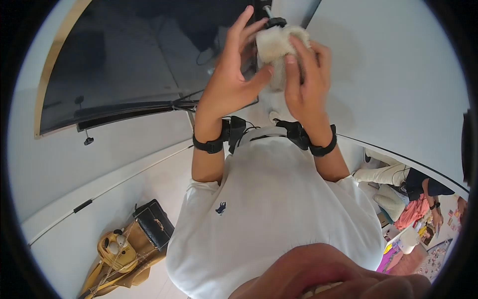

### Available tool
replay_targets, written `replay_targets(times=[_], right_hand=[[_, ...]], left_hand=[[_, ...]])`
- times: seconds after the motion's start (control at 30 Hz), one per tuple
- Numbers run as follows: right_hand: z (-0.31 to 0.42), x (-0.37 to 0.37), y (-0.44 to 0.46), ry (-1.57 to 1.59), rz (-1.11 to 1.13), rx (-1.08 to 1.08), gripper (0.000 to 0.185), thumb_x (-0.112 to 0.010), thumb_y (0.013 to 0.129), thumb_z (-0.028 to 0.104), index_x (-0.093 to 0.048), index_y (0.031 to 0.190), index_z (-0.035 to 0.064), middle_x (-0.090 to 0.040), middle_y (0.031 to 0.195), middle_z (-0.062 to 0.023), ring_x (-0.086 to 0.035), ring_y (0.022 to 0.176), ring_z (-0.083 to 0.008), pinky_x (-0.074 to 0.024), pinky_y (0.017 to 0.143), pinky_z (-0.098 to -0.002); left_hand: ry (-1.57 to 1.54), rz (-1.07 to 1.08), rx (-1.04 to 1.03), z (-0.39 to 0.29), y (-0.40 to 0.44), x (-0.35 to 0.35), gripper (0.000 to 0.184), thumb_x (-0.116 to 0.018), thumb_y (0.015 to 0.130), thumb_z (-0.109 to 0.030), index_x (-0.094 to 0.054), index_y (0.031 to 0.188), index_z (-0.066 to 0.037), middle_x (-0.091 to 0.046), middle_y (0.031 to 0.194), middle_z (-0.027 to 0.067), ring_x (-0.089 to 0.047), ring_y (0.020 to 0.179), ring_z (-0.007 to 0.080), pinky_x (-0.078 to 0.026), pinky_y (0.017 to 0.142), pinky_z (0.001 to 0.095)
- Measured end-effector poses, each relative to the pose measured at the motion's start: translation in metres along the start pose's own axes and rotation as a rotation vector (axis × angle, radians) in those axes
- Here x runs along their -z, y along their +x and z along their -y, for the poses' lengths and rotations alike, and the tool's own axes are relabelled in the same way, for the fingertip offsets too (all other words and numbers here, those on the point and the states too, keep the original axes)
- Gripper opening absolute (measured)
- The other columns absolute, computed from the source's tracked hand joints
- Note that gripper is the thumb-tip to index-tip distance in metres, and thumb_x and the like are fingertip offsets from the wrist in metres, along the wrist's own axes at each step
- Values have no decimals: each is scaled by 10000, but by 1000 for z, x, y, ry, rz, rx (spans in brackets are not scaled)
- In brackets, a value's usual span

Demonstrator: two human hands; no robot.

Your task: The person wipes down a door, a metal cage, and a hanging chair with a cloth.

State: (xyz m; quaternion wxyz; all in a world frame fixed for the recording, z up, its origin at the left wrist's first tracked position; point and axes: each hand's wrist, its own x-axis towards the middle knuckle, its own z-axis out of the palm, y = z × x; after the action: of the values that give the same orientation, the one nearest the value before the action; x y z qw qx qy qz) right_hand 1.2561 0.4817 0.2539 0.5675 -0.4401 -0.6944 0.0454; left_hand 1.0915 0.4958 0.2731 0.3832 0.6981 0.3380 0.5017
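Note:
A fluffy cream bundle [275, 44], perhaps a folded piece of plush cloth, is up at the top centre. My right hand [309, 74] grips it from the right, fingers bent over its front. On the left, my left hand [234, 67] has its fingers stretched apart, partly behind the dark panel's edge line. Its thumb comes close to the bundle's lower left side; whether it touches I cannot tell. Just above the bundle a black knob [275, 22] on a metal screw shows. Both wrists wear black straps.
A large dark glossy panel [134, 55] fills the upper left; a small black clamp knob [88, 141] hangs below it. A pale board [393, 65] lies at right. Bags [154, 224] rest at lower left. Another person's arm [432, 207] and piled fabrics [413, 212] appear at lower right.

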Motion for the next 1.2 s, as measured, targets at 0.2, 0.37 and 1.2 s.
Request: replay_targets(times=[0.2, 0.37, 1.2], right_hand=[[6, -23, 1, 118, -9, -163, 385, -640, 939, 198, -616, 1275, 11, -555, 1164, -189, -574, 1064, -325, -470, 932, -393], [25, -44, -16, 110, 202, -88, 388, -625, 961, 213, -598, 1290, 8, -558, 1189, -178, -568, 1082, -315, -450, 969, -391], [235, -261, 1, 683, 776, 447, 458, -629, 954, 221, -547, 1361, 28, -619, 1193, -154, -649, 991, -307, -520, 865, -382]], left_hand=[[28, 86, 48, 11, -18, 26, 1150, -871, 756, -218, -95, 1574, 7, -365, 1530, 247, -391, 1416, 325, -351, 1145, 396], [50, 197, 239, 19, -36, 37, 1020, -850, 708, -258, -246, 1474, 42, -553, 1299, 282, -603, 1162, 378, -488, 964, 393], [466, -1231, 278, -53, -234, 250, 350, -694, 936, -333, -663, 1042, 0, -707, 867, 80, -636, 808, 115, -518, 713, 294]])
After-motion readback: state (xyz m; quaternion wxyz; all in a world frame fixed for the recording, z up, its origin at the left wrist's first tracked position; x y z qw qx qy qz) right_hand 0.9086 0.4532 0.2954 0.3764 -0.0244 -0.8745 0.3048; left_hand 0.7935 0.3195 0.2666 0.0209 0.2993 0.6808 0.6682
